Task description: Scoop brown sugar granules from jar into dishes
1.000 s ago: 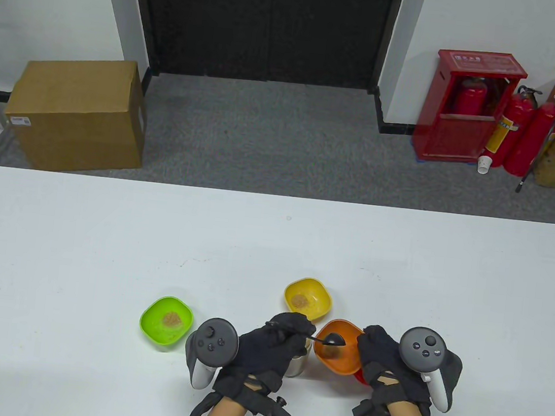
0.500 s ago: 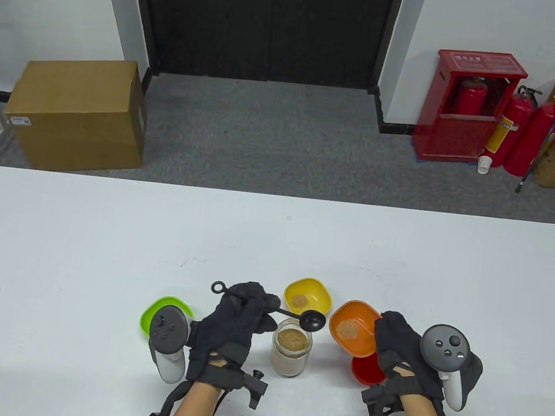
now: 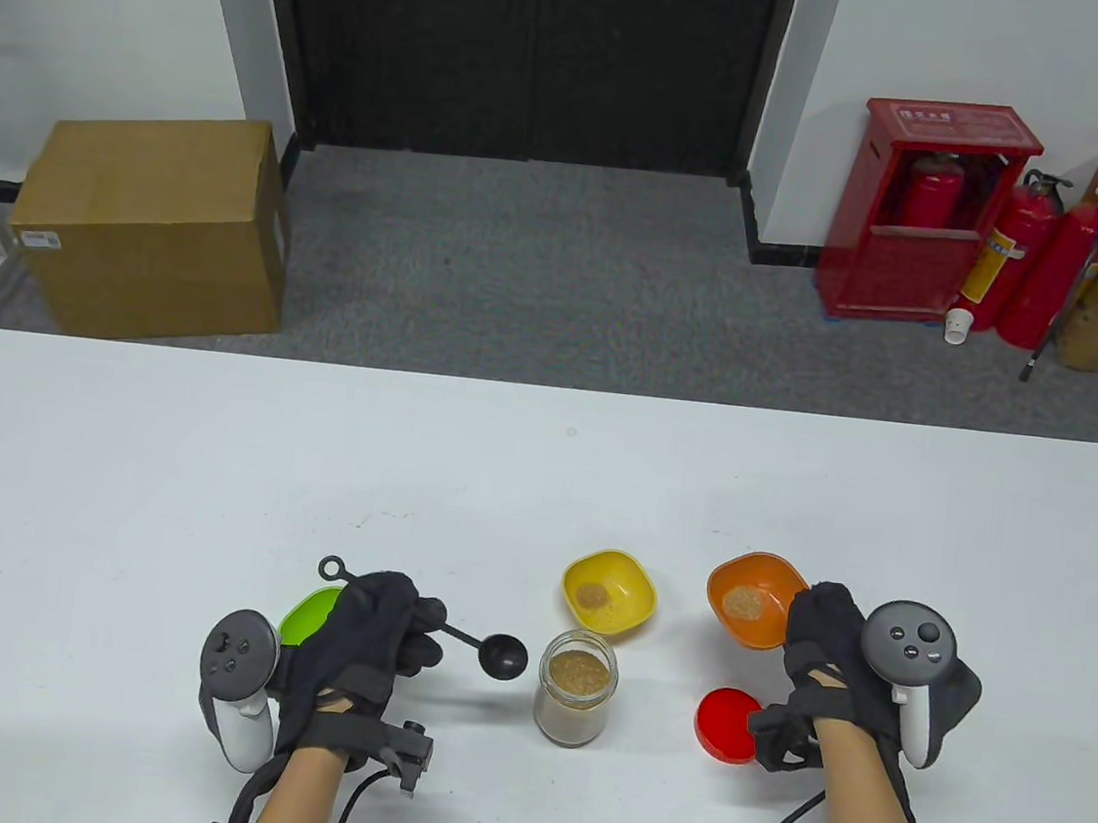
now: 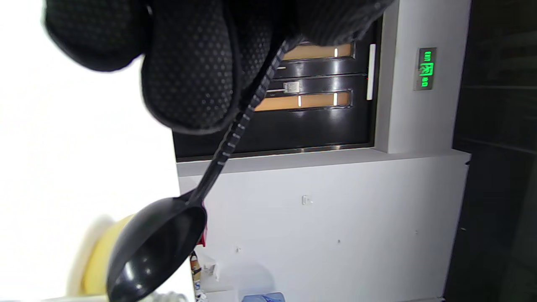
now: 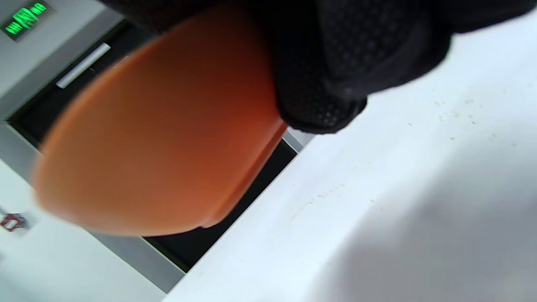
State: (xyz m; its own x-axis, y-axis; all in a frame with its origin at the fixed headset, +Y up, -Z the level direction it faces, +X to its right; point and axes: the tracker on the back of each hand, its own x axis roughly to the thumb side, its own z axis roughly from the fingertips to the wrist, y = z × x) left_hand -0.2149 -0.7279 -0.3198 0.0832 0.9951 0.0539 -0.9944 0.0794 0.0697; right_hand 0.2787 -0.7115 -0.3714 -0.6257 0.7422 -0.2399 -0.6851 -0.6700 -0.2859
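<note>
The fingers [image 3: 409,627] of the left hand [image 3: 357,651] are closed around the handle of a black measuring spoon [image 3: 448,628]; in the left wrist view the same fingers [image 4: 193,75] wrap the ribbed handle and the bowl of the spoon [image 4: 155,247] hangs below them, with no sugar in it. The spoon bowl is held above the white table [image 3: 110,483], just to the left of the open glass jar [image 3: 577,689], which stands upright and contains brown sugar granules. The fingers of the right hand [image 3: 832,657] hold the orange dish [image 3: 755,600] at its near edge; the right wrist view shows a glove finger [image 5: 319,84] pressed on the underside of this dish [image 5: 147,147], which is lifted off the table surface. A small heap of sugar lies inside it. The yellow dish [image 3: 609,589] stands behind the jar and also has a little sugar. The green dish [image 3: 307,614] is partly hidden behind the left hand. A red lid [image 3: 724,726] lies flat to the right of the jar, near the right wrist.
</note>
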